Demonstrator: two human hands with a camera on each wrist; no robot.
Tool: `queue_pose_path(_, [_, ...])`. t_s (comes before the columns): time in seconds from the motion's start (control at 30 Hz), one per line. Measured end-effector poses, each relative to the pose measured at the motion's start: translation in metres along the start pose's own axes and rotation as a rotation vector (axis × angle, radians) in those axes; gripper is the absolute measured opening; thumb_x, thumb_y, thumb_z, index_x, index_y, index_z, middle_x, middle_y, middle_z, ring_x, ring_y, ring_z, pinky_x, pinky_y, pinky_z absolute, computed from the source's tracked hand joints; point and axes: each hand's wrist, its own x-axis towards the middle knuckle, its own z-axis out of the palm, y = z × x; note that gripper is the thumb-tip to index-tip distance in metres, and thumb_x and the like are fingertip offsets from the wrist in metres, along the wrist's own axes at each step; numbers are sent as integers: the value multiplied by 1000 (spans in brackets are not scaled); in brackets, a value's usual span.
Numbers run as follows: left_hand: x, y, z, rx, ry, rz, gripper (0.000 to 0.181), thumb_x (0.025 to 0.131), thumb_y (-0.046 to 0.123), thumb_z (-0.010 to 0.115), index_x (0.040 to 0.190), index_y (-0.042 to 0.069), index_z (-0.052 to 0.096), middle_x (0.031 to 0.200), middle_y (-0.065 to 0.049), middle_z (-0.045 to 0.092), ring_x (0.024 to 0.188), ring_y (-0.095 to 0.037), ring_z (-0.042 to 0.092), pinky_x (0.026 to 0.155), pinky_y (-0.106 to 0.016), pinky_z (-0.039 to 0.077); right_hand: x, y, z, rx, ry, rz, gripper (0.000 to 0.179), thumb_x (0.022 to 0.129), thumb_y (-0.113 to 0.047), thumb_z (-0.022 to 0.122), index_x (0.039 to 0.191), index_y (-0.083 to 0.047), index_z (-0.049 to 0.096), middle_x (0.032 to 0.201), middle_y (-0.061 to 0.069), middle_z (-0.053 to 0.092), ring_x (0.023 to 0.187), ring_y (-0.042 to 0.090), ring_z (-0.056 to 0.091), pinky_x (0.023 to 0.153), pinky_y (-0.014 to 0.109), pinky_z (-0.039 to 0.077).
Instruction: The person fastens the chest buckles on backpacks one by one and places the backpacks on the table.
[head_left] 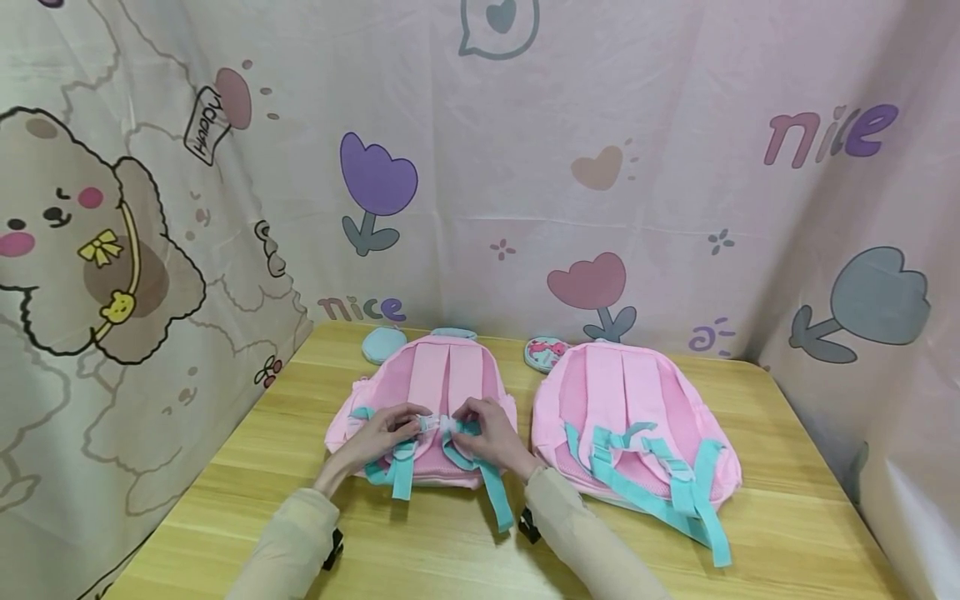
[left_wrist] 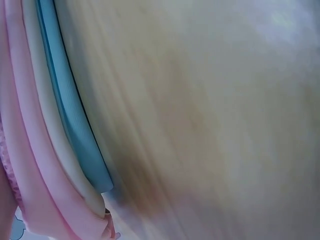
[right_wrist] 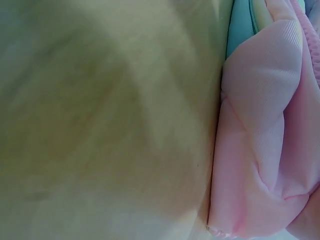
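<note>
A small pink backpack [head_left: 429, 375] lies with its strap side up on the table, left of centre. Over its lower part my left hand [head_left: 378, 435] pinches a whitish clear plastic buckle half [head_left: 428, 423] between thumb and fingers. Close beside it, my right hand [head_left: 491, 433] grips the other buckle half [head_left: 447, 423] on a teal strap [head_left: 495, 497]. Whether the two halves touch cannot be told. Another teal strap [head_left: 402, 475] hangs down below the left hand. Neither wrist view shows the buckle; they show the backpack's teal-edged side [left_wrist: 75, 120] and its pink fabric [right_wrist: 260, 115].
On the right lies a second pink backpack [head_left: 562, 425] with loose teal straps [head_left: 652, 497]. A round light-blue piece [head_left: 384, 345] and a round patterned piece [head_left: 546, 354] sit near the backpacks' tops. The wooden table [head_left: 255, 492] meets a printed curtain [head_left: 487, 167] behind.
</note>
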Motion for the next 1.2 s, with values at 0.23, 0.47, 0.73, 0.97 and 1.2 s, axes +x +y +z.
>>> queue_pose_path(0.23, [0,-1,0,-9,5,12,31,106,21,52,129,2,61,114,-22,68,94,-5,64,82,-19,51,-1,1,2,16,13,17,20,85,-12,78,104,-8,71,99,6,71,95,19,57,85,27,47])
queue_pose_path(0.47, [2,-2,2,31,-1,41,30,105,19,54,129,5,65,116,-20,69,94,-4,62,84,-18,50,-2,2,2,22,18,-20,23,85,-11,79,107,-8,74,100,7,73,94,19,56,84,25,46])
queue_pose_path(0.73, [3,-2,2,111,-21,52,32,106,24,53,133,12,65,126,-12,69,109,-6,60,93,-17,47,-4,4,-3,119,-12,6,32,84,-9,76,115,-7,74,105,10,72,100,22,57,91,30,48])
queue_pose_path(0.97, [3,-2,2,82,-39,45,37,106,25,53,139,11,61,140,-14,62,120,4,55,99,-13,44,-6,5,-1,159,5,91,30,83,-11,77,112,-9,74,104,7,69,100,18,58,92,26,49])
queue_pose_path(1.2, [4,-2,2,72,-44,48,36,106,23,53,138,9,61,140,-14,63,119,3,55,99,-13,44,-7,4,-1,161,23,110,27,82,-12,79,109,-10,76,104,6,70,100,18,58,91,26,49])
